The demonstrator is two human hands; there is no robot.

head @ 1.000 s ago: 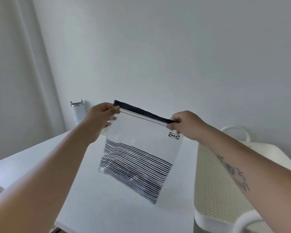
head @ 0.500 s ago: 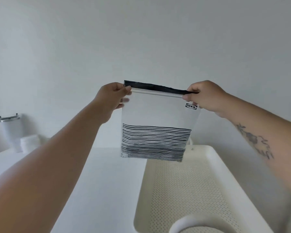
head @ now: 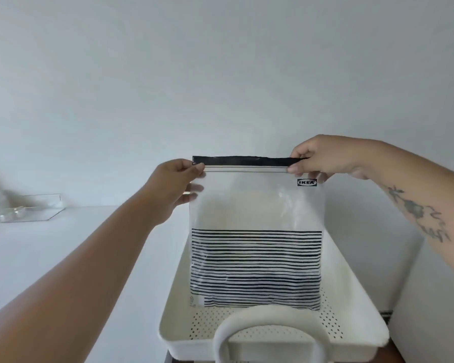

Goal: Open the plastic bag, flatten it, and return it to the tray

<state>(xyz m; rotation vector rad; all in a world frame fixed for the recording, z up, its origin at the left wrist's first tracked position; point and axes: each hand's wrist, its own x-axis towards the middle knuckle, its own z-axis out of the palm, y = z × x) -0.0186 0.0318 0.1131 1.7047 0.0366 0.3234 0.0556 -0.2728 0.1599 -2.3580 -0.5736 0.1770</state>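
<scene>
A clear plastic bag (head: 256, 205) with a black top strip and black stripes on its lower half hangs upright and flat. My left hand (head: 174, 183) pinches its top left corner, and my right hand (head: 317, 159) pinches the top right corner. The bag hangs directly over the white perforated tray (head: 176, 297), its bottom edge just above or at the tray floor. The tray's near looped handle (head: 266, 326) sits in front of the bag's bottom edge.
The tray rests at the right end of a white table (head: 63, 252). A clear shallow box (head: 29, 209) lies at the table's far left against the white wall. To the tray's right is a wall corner.
Both hands have carried the bag rightward and down, from above the table to over the tray. The bag now hangs square and lower.
</scene>
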